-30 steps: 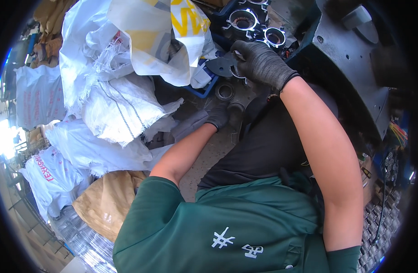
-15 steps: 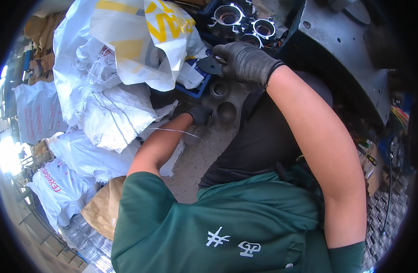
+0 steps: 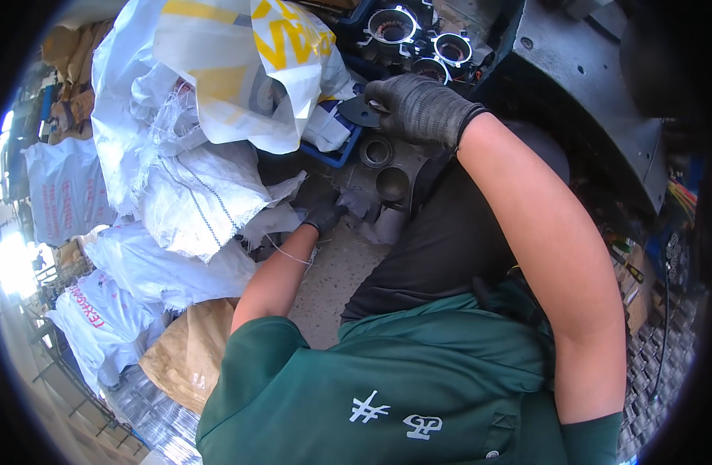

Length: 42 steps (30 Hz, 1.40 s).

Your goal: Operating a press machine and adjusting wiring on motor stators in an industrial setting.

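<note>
Right hand (image 3: 425, 108): dark knitted glove, fingers bent and pinching the right edge of a dark flat disc (image 3: 357, 112).
Left hand (image 3: 322, 208): dark glove, low near the floor (image 3: 329, 298), fingers partly hidden; cannot tell whether they are pressed together or gripping anything. Pale crumpled film (image 3: 358, 203) lies just at the fingertips.
Shirt (image 3: 425, 364): dark green, short sleeves, white marks on the front; both forearms bare between sleeve and glove.
Machine body (image 3: 604, 116): curved grey-black metal with bolt holes, right of the right forearm.
White plastic bag (image 3: 193, 66): large, slack, yellow and grey print; upper left, well forward of the left hand.
Woven sack (image 3: 205, 186): white, frayed edges, dark stitch lines; below the bag, left of the left hand.
Brown paper sack (image 3: 189, 353): creased, beside the left sleeve.
Motor housings (image 3: 392, 28): bright rims, copper-coloured windings inside; three clearly seen, grouped just beyond the right hand.
Blue tray (image 3: 332, 161): partly under the white plastic bag; a white packet (image 3: 325, 129) at its near corner.
Cup-shaped part (image 3: 392, 184): dark, round-mouthed, between the left hand and the right knee.
Disc position: upper centre, left of the right glove, overlapping the tray corner in view; contact with the tray cannot be told.
Dark ring (image 3: 376, 152): flat-lying, just forward of the cup-shaped part, below the disc.
White thread (image 3: 288, 254): looped across the left forearm near the wrist.
</note>
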### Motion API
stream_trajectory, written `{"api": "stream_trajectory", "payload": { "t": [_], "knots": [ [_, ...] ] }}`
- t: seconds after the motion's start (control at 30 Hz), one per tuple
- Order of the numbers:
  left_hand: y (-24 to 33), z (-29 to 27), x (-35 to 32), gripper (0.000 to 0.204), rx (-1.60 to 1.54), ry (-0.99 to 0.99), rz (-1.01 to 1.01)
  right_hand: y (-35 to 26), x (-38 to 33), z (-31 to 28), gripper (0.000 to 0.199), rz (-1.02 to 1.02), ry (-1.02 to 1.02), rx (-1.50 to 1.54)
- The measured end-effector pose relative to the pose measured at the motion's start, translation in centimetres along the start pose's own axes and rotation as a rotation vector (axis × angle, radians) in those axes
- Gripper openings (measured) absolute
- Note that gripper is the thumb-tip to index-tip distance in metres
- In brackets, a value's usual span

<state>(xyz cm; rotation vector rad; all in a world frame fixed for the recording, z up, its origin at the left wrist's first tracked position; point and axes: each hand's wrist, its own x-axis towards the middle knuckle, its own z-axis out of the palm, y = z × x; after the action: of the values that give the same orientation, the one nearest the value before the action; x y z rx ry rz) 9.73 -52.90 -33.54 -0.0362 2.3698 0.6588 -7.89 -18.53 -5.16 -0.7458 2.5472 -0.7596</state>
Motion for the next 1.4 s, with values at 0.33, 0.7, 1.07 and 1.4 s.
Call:
{"api": "stream_trajectory", "payload": {
  "t": [0.33, 0.7, 1.07, 1.4],
  "knots": [
    [2.2, 3.1, 1.1, 0.047, 0.352, 0.441, 0.045, -0.2, 0.0, 0.0, 0.041, 0.075, -0.078, -0.047],
    [6.3, -1.1, -5.5, 0.03, -0.052, 0.725, 0.264, 1.7, -1.2, 0.5, 0.037, 0.042, -0.024, -0.001],
    [7.9, 8.6, -6.2, 0.03, 0.293, 0.192, 0.441, 2.1, -0.8, 1.9, 0.038, -0.042, 0.009, -0.088],
    [9.7, 4.7, -3.3, 0.021, 0.17, 0.24, 0.308, 2.4, -1.0, 1.8, 0.041, -0.031, 0.034, -0.044]
  ]
}}
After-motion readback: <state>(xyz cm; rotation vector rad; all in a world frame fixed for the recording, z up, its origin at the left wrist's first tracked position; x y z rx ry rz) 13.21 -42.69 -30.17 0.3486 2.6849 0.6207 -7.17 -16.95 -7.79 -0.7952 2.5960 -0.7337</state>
